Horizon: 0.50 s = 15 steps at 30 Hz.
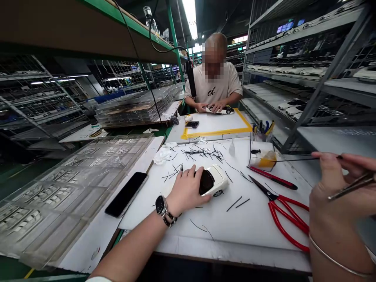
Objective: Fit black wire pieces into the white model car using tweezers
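Observation:
My left hand (188, 187) lies over a cream-white model car (219, 178), its fingers wrapped over the body and dark cabin. The palm hides the car's left part. At the right, raised above the table, my right hand (337, 188) pinches a thin dark strip (299, 159) between thumb and finger. The strip points left toward a small clear box (262, 154) with yellow on it; whether they touch I cannot tell. Metal tweezers (349, 187) also sit in this hand, tip pointing down-left. Below lie red-handled scissors (283, 211) and a red-handled tool (274, 178).
Loose black strips (202, 152) are scattered across the white tabletop (235, 231). A phone (127, 194) lies left, beside clear trays of pale parts (53, 196). Across the table, a person (213, 84) handles another model car (219, 110). Metal shelving (320, 86) stands right.

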{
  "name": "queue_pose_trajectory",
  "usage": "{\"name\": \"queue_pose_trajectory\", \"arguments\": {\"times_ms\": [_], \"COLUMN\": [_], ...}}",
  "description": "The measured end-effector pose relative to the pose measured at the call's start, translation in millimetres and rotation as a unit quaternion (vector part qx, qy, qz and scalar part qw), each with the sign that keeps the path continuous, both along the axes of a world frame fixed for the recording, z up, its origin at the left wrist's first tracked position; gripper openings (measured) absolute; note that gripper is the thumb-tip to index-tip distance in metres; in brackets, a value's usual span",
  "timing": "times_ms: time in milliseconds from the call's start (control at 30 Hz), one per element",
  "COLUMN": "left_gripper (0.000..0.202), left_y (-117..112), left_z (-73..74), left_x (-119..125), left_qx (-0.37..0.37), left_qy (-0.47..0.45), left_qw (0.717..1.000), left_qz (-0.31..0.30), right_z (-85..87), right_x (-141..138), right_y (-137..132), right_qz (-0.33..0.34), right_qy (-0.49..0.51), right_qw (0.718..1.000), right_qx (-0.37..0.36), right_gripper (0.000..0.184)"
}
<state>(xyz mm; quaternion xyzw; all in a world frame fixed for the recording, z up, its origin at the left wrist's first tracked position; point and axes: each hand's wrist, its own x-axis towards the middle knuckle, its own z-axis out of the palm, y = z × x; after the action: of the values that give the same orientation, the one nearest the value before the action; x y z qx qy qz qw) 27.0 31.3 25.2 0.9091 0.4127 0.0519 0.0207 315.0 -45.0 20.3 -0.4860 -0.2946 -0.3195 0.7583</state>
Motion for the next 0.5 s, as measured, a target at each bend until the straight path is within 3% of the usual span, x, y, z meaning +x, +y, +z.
{"name": "queue_pose_trajectory", "arguments": {"times_ms": [100, 300, 500], "left_gripper": [0.084, 0.073, 0.065], "left_y": [4, 7, 7], "left_z": [4.6, 5.5, 1.8], "left_x": [-1, -2, 0], "left_qx": [-0.031, -0.043, -0.029], "left_qy": [0.012, -0.031, -0.037], "left_qw": [0.999, 0.998, 0.998], "left_qz": [-0.019, -0.032, -0.047], "right_z": [-1.3, 6.7, 0.7], "right_x": [10, 12, 22], "right_y": [2, -8, -2], "right_qz": [-0.015, -0.059, -0.042], "right_qy": [-0.021, -0.033, -0.026], "right_qw": [0.999, 0.995, 0.997], "right_qx": [0.02, -0.075, -0.054], "right_gripper": [0.026, 0.018, 0.019]}}
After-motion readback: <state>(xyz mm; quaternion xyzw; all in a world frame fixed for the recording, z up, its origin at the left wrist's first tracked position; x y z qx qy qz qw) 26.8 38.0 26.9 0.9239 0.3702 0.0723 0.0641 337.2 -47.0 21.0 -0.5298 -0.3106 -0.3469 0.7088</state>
